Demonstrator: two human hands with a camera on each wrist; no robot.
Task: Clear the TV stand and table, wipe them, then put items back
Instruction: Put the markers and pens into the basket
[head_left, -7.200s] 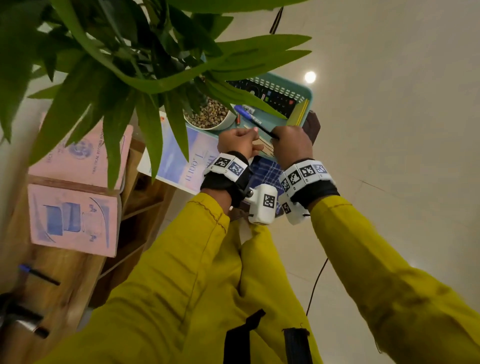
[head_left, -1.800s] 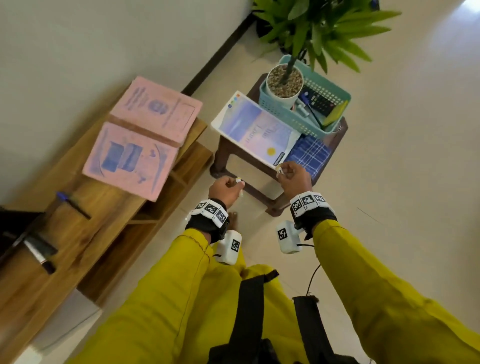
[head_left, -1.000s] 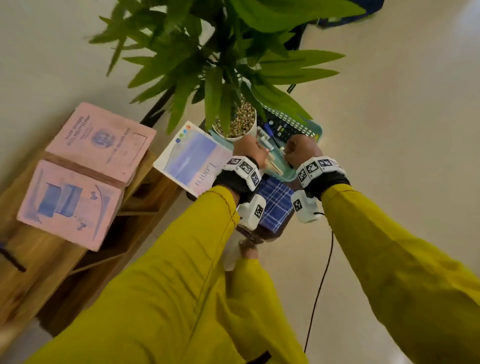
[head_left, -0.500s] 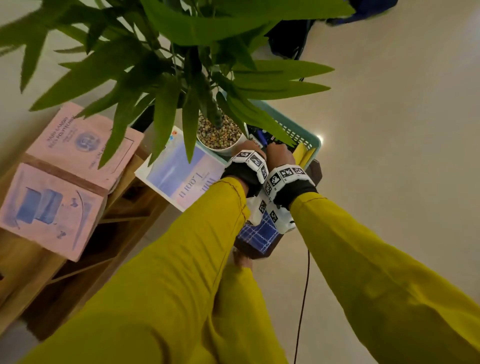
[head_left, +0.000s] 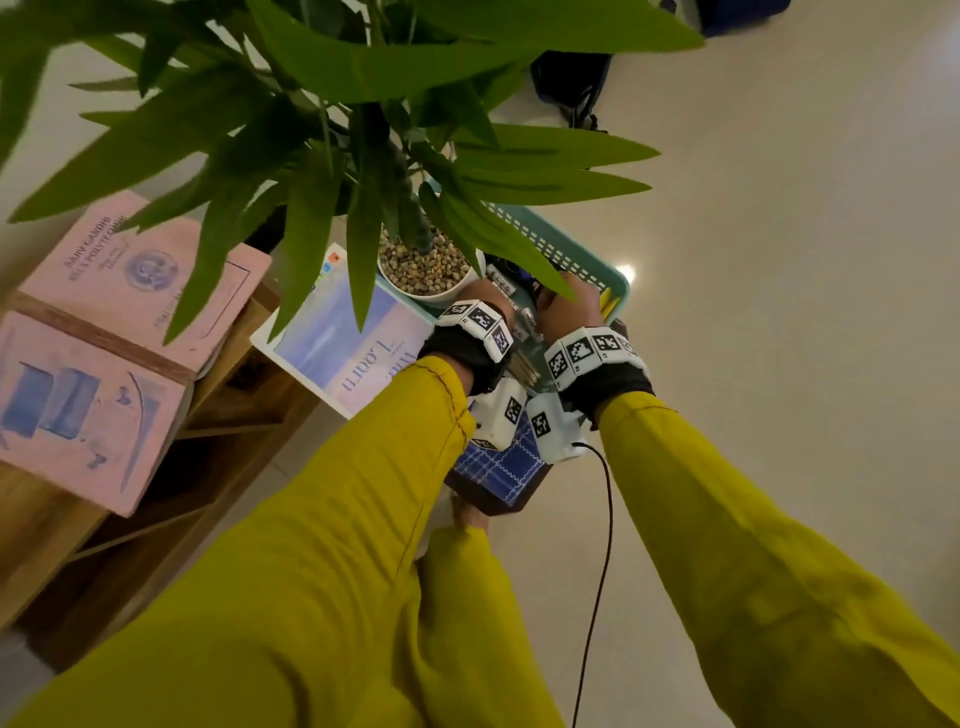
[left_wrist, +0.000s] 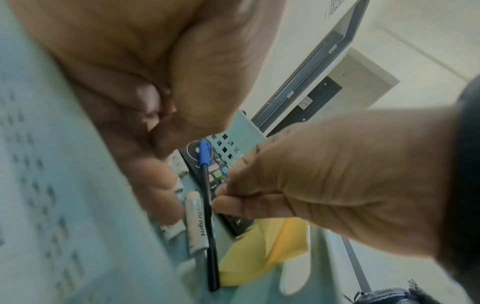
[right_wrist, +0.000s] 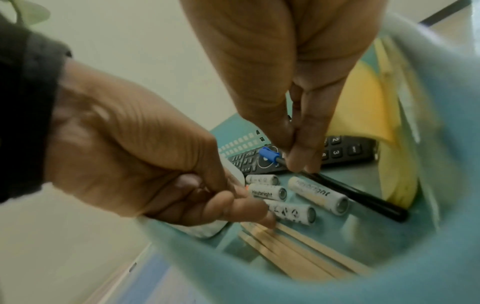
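Observation:
A teal basket (head_left: 571, 249) stands on the small dark table (head_left: 493, 503) and both my hands reach into it. On its floor lie several white batteries (right_wrist: 319, 195), a black pen with a blue cap (right_wrist: 350, 193), a black remote (right_wrist: 345, 150), a yellow cloth (right_wrist: 363, 102) and wooden sticks (right_wrist: 298, 253). My left hand (right_wrist: 239, 197) has curled fingers whose tips pinch the end of one battery (right_wrist: 267, 192). My right hand (right_wrist: 298, 162) pinches the pen near its cap. In the left wrist view the pen (left_wrist: 210, 236) lies beside a battery (left_wrist: 197, 222).
A potted plant (head_left: 431, 270) stands in the basket's left end, and its leaves hang over the hands. A booklet (head_left: 353, 343) and a blue plaid cloth (head_left: 498, 467) lie on the table. Two pink books (head_left: 130, 270) rest on the wooden TV stand (head_left: 218, 467).
Both hands came up from below the table edge with small white batteries and went down into the basket. My head has leaned in under the plant's leaves.

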